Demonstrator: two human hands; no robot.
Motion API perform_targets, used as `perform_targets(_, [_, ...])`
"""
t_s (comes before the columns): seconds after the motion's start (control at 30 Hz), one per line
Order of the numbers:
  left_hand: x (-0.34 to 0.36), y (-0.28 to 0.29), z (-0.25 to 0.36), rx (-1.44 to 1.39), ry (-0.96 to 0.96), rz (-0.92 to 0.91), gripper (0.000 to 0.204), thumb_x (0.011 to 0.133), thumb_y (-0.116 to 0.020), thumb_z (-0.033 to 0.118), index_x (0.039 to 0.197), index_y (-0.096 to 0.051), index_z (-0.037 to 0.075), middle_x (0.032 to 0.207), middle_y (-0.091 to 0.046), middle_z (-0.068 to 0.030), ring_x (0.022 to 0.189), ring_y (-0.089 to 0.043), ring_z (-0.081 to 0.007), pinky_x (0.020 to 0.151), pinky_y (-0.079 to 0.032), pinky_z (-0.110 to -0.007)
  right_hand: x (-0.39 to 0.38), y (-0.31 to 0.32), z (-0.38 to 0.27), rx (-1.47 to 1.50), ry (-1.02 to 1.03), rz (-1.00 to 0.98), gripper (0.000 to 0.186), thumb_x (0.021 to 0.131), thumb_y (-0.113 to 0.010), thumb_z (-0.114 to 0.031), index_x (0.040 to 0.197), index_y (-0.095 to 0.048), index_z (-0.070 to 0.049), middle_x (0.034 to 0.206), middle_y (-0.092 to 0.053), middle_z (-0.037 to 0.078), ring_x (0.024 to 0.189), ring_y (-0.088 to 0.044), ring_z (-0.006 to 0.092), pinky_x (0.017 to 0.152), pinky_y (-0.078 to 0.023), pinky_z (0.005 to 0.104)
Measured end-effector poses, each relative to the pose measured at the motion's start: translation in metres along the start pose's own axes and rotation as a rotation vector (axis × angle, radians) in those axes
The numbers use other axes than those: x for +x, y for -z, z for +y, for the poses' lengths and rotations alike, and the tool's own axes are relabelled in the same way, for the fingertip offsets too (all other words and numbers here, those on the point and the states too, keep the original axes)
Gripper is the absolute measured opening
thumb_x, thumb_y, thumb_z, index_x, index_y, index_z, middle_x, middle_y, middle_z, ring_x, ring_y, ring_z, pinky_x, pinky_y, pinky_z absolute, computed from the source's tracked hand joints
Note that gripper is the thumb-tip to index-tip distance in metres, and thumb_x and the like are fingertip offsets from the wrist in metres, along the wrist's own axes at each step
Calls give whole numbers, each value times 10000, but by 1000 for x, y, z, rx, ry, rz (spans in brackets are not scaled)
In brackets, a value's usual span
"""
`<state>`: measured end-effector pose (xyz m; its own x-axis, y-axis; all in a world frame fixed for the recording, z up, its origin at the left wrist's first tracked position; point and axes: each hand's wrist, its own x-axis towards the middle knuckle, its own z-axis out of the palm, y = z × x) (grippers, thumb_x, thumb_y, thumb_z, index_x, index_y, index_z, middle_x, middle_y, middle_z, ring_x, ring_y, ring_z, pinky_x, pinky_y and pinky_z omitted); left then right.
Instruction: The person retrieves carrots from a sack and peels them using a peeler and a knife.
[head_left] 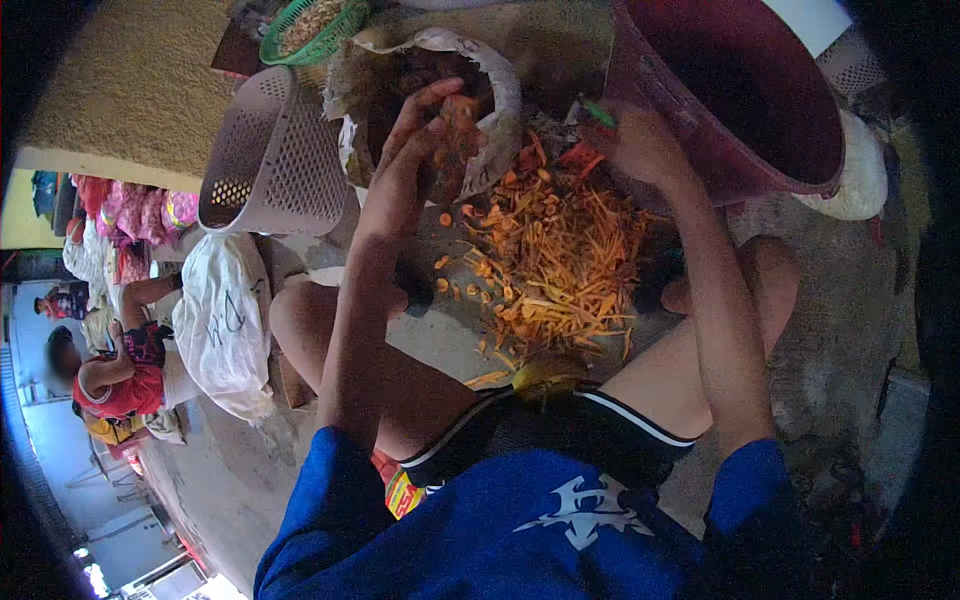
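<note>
My left hand (408, 150) is raised over the mouth of a whitish woven sack (505, 95), its fingers curled round a knobbly orange-brown root (455, 145). To the right, my right hand (645, 145) is closed on a small green-handled tool (598, 112); its working end is too unclear to tell. That hand is beside the large maroon tub (640, 60). Between my legs, a heap of orange root strips and round slices (560, 255) lies on the floor. Dark contents inside the sack are hard to make out.
A pale perforated plastic basket (300, 170) stands left of the sack, near a green basket (345, 22) of small pale pieces. A full white sack (222, 320) rests farther left. Another person in red (125, 385) sits beyond it. A white sack (855, 170) stands behind the tub.
</note>
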<state>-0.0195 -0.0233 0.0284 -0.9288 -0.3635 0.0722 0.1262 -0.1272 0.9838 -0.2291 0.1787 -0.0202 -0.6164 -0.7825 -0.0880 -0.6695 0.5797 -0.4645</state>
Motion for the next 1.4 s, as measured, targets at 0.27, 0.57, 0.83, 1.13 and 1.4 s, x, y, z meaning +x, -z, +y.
perform_targets(0.27, [-2,-11,-25,-288,225,149,422,989,-522,401,1322,-517,142,1105,-623,-23,952,-617,-141,689,-497,-293,-15,13,-53,396,383,522,435,802,-830,-320,1093,-639,-59,974,-688,72,937,-658,170,836,-518,309])
perform_targets(0.57, [-10,-32,-22,-378,300,60,368,1014,-509,367,1259,-528,93,1050,-625,-42,873,-647,-147,689,-546,-309,-19,0,-82,392,748,438,455,756,-825,-420,1048,-658,-115,997,-712,71,895,-717,236,775,-556,351])
perform_targets(0.83, [-6,-28,-30,-419,385,26,353,1030,-496,331,1257,-533,64,1067,-637,-56,861,-655,-156,728,-568,-299,23,6,-28,338,490,595,470,751,-859,-330,1082,-667,-58,968,-702,63,890,-679,152,798,-538,315])
perform_targets(1.13, [-16,-23,-36,-371,329,13,383,1056,-411,334,1307,-516,65,1118,-638,-75,927,-652,-179,775,-564,-304,-11,-4,-71,358,703,406,417,799,-831,-321,1077,-660,-63,963,-706,77,898,-680,131,819,-535,316])
perform_targets(1.4, [-15,-19,-35,-369,410,138,393,1054,-416,353,1308,-519,73,1117,-640,-80,908,-656,-172,724,-568,-311,1,-2,-53,427,399,500,361,814,-822,-275,1062,-670,-62,997,-723,81,908,-682,131,817,-536,304])
